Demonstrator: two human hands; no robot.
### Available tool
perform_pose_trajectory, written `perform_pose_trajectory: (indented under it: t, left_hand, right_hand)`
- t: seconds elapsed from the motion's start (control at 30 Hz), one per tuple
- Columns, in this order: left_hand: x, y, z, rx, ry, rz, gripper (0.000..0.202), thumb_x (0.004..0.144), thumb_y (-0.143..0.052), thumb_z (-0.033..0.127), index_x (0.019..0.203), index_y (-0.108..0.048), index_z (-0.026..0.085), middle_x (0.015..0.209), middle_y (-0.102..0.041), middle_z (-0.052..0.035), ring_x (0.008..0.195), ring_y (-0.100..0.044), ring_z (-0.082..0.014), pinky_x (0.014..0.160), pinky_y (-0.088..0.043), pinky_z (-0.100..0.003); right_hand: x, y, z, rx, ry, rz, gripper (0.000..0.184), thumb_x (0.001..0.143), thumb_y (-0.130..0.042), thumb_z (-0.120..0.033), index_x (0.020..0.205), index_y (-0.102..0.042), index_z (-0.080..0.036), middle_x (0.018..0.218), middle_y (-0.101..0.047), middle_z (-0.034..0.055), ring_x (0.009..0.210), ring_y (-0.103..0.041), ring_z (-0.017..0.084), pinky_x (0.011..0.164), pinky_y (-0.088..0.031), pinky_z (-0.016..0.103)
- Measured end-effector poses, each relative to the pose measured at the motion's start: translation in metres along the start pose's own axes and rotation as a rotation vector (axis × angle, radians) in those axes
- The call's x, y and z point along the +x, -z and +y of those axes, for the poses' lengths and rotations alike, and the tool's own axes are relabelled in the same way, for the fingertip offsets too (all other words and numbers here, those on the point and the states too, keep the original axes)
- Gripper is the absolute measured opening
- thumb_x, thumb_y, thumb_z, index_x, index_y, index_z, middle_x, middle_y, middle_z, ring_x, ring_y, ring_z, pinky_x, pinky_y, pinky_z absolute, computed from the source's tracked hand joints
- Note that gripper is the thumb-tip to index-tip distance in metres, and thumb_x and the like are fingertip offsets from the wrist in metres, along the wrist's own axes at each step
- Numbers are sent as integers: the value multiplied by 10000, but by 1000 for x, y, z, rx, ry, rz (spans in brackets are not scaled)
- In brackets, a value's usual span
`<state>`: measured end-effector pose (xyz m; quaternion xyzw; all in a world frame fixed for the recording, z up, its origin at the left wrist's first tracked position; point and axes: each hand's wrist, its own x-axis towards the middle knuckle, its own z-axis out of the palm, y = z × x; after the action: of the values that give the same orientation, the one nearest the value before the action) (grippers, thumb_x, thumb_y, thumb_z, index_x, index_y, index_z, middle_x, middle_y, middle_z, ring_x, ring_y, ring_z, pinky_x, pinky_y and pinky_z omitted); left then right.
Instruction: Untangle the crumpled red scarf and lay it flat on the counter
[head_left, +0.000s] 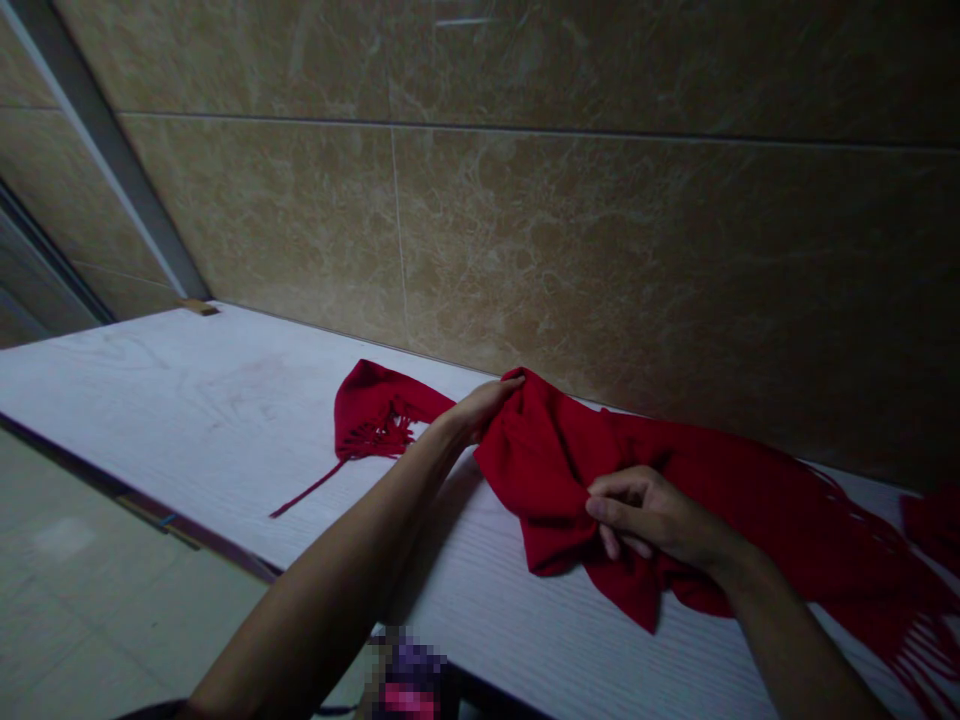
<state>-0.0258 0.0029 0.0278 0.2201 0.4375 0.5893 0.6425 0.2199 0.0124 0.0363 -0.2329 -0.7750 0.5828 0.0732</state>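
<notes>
Forearms over white tabletop, red scarf alongside tiled wall

With right hand, pinching a fold between closed thumb and fingertips. With left hand, touching the scarf's bunched edge; fingers partly hidden, cannot tell how far closed.

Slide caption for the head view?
Right hand pinches a red fringed scarf, left hand touching a fold, on a white tabletop beside a tiled wall.
</notes>
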Motion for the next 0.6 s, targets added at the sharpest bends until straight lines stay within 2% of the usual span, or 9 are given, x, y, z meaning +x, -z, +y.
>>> perform_pose_trajectory:
  t: [0.1, 0.2, 0.23, 0.3, 0.37, 0.4, 0.47, 0.53, 0.6]
  left_hand:
    - [-7, -4, 0, 2, 29, -94, 289, 995, -549, 326, 986, -723, 95, 747, -771, -84, 609, -707, -160, 690, -598, -263]
    - [-17, -7, 0, 16, -7, -261, 254, 927, -674, 333, 1011, -728, 100, 882, -798, -101, 743, -740, -168, 813, -589, -269]
    - [-21, -8, 0, 38, -24, -318, 234, 884, -730, 302, 1009, -729, 104, 912, -801, -101, 774, -744, -169, 833, -582, -267]
    - [-27, -10, -1, 90, -42, -411, 254, 792, -811, 214, 1012, -727, 118, 947, -802, -95, 808, -745, -168, 841, -571, -257]
    - [-31, -11, -3, 116, -19, -481, 327, 739, -842, 171, 1041, -722, 130, 964, -800, -91, 833, -749, -176, 849, -566, -264]
    - [-31, -12, -5, 121, 2, -504, 345, 734, -844, 169, 1054, -720, 133, 966, -799, -90, 838, -750, -179, 855, -565, -269]
    - [-31, -14, -8, 129, 48, -533, 325, 745, -833, 171, 1048, -721, 126, 944, -798, -89, 827, -748, -175, 851, -565, -267]
    - [-28, -15, -11, 149, 90, -549, 254, 768, -817, 182, 996, -730, 112, 895, -794, -84, 786, -738, -157, 815, -568, -248]
    - [-26, -15, -12, 162, 89, -540, 197, 791, -804, 208, 950, -736, 112, 863, -789, -76, 766, -727, -144, 780, -568, -231]
  right_hand:
    - [-2, 3, 2, 108, 39, 85, 538, 785, -690, -684, 622, -603, -178, 506, -611, 17, 368, -430, 73, 372, -272, 207]
    - [1, 11, 5, 273, 178, 461, 482, 773, -714, -658, 662, -609, -201, 521, -563, -24, 379, -419, 79, 352, -279, 205]
    - [3, 14, 6, 305, 226, 601, 433, 777, -726, -629, 726, -635, -209, 605, -615, -16, 393, -417, 75, 347, -280, 202]
    - [9, 18, 10, 280, 279, 780, 396, 771, -755, -577, 977, -687, -245, 967, -737, 32, 431, -437, 65, 340, -299, 206]
    - [14, 20, 17, 163, 276, 769, 626, 731, -810, -526, 1281, -616, -299, 1367, -646, 87, 551, -556, 87, 410, -426, 225]
    - [16, 18, 20, 102, 262, 704, 763, 694, -844, -502, 1374, -563, -302, 1441, -599, 104, 647, -624, 117, 495, -505, 247]
    - [19, 12, 24, 29, 193, 552, 870, 629, -888, -471, 1404, -558, -252, 1308, -690, 117, 774, -691, 187, 655, -582, 309]
    - [20, 4, 24, 27, 101, 468, 745, 614, -882, -495, 1261, -666, -196, 973, -778, 85, 715, -701, 227, 647, -589, 347]
    - [18, -3, 18, 95, 62, 479, 562, 646, -849, -527, 1075, -735, -182, 809, -770, 62, 679, -706, 241, 646, -589, 358]
